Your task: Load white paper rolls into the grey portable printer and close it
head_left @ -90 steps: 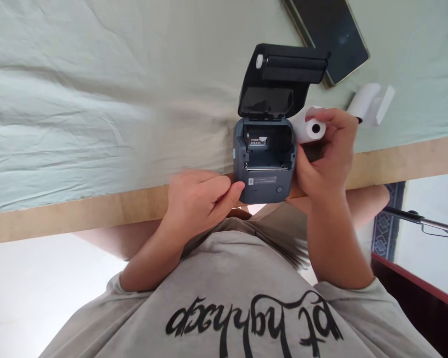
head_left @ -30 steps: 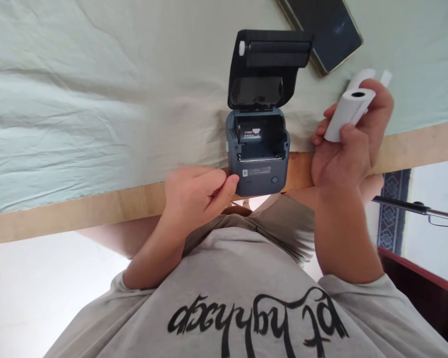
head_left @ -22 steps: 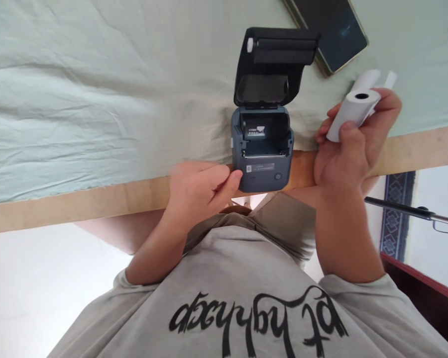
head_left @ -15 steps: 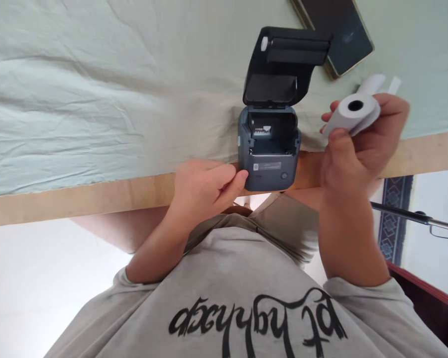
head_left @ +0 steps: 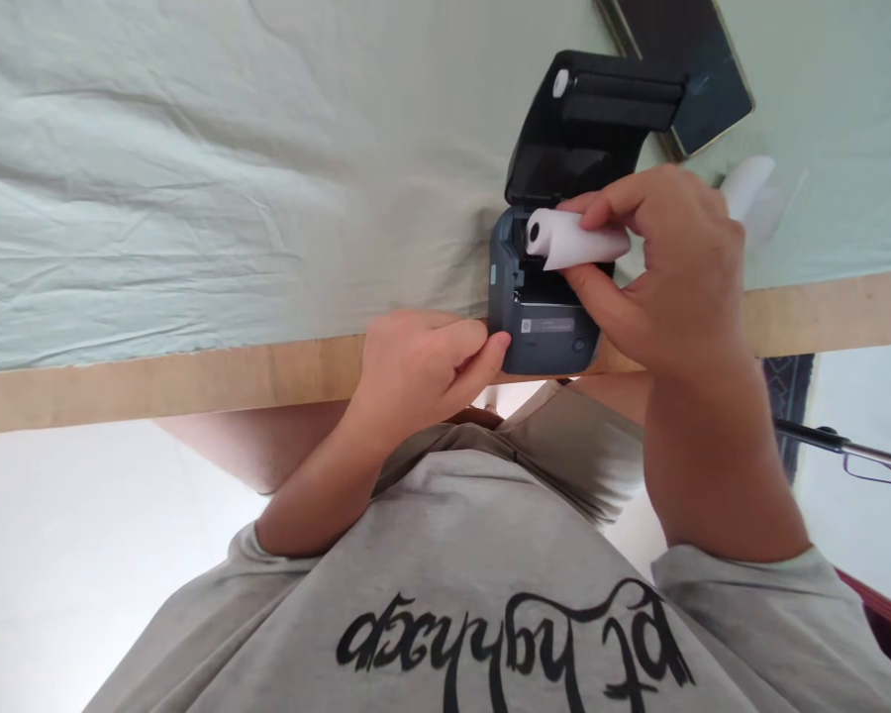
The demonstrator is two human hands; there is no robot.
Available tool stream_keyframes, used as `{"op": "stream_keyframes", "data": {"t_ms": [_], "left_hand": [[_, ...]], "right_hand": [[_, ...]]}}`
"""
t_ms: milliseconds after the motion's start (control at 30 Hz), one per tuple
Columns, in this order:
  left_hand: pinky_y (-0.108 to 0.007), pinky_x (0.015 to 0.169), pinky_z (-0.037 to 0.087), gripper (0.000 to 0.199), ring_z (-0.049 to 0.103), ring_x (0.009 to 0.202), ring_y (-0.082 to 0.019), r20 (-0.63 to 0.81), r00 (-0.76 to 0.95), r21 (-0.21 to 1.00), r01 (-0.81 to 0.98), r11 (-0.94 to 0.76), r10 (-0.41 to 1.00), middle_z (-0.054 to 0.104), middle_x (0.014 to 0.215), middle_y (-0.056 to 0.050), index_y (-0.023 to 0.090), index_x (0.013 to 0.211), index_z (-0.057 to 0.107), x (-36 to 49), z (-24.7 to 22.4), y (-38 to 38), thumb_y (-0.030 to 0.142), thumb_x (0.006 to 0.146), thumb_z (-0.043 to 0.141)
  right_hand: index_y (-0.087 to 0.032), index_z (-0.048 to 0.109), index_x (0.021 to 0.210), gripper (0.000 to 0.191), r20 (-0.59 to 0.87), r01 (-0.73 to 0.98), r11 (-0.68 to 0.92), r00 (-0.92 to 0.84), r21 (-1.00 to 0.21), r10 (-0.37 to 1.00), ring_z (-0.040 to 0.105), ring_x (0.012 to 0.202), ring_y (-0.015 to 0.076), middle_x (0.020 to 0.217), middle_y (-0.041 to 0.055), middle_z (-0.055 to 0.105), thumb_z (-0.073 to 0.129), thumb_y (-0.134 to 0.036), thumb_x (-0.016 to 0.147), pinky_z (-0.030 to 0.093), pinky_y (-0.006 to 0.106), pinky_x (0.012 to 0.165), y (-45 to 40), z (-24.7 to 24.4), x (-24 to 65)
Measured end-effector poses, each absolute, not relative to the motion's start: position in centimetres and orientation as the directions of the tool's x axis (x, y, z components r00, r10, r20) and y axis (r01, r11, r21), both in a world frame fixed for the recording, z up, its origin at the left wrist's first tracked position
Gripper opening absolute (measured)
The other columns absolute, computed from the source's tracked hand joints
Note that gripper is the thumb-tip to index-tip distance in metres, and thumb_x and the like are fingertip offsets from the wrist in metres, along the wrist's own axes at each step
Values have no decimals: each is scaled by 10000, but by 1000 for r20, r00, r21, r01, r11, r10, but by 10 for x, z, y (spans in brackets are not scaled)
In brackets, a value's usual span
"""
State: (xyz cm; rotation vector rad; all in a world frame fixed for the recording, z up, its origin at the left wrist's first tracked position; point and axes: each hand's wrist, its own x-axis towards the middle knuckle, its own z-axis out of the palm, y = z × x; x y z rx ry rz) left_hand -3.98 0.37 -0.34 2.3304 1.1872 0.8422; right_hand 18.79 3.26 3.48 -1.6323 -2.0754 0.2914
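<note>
A dark blue-grey portable label printer [head_left: 545,347] lies at the table's near edge with its black lid [head_left: 594,129] swung up. My left hand [head_left: 427,366] is closed at the printer's left side, thumb pressed against its casing and the other fingers curled. Between the thumb and fingers of my right hand [head_left: 683,267] is a white paper roll [head_left: 583,241], its loose end hanging toward me. The roll is tilted over the open compartment, its left end at the opening. My right hand hides the compartment's right part.
Beyond the lid, on the right, rests a dark smartphone-like slab [head_left: 713,79]. White paper [head_left: 746,186] shows behind my right hand, partly hidden. A pale green cloth [head_left: 267,198] covers the table up to its wooden edge [head_left: 267,381]. A thin metal pole [head_left: 846,443] stands at right.
My right hand has moved left with the paper roll, from beside the printer to over its open compartment. My left hand stays at the printer's side.
</note>
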Motion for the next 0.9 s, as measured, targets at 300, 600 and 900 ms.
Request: {"op": "stream_keyframes", "data": {"t_ms": [300, 600, 900], "left_hand": [[-315, 495, 196, 514, 269, 489, -107, 330, 460, 589, 582, -561, 824, 324, 480, 42, 202, 584, 267, -40, -2, 4, 282, 1025, 520], [-306, 492, 189, 504, 219, 510, -100, 301, 466, 605, 581, -544, 832, 247, 516, 51, 204, 624, 212, -39, -1, 6, 275, 1012, 525], [-270, 444, 169, 524, 189, 473, -60, 335, 307, 785, 432, -444, 891, 214, 509, 65, 187, 588, 251, -36, 6, 12, 224, 987, 589]], "right_hand": [[-286, 686, 874, 108, 435, 718, 469, -253, -515, 864, 753, 985, 237, 1013, 7, 792, 683, -180, 896, 609, 490, 870, 15, 29, 188], [-312, 773, 1046, 197, 641, 690, 533, -129, -490, 757, 616, 879, 205, 953, 57, 612, 703, -318, 862, 535, 377, 692, -21, -13, 190], [-204, 796, 1025, 183, 592, 386, 620, -204, -684, 780, 327, 511, 73, 558, -54, 394, 663, -166, 906, 267, 276, 510, -18, -13, 195]]}}
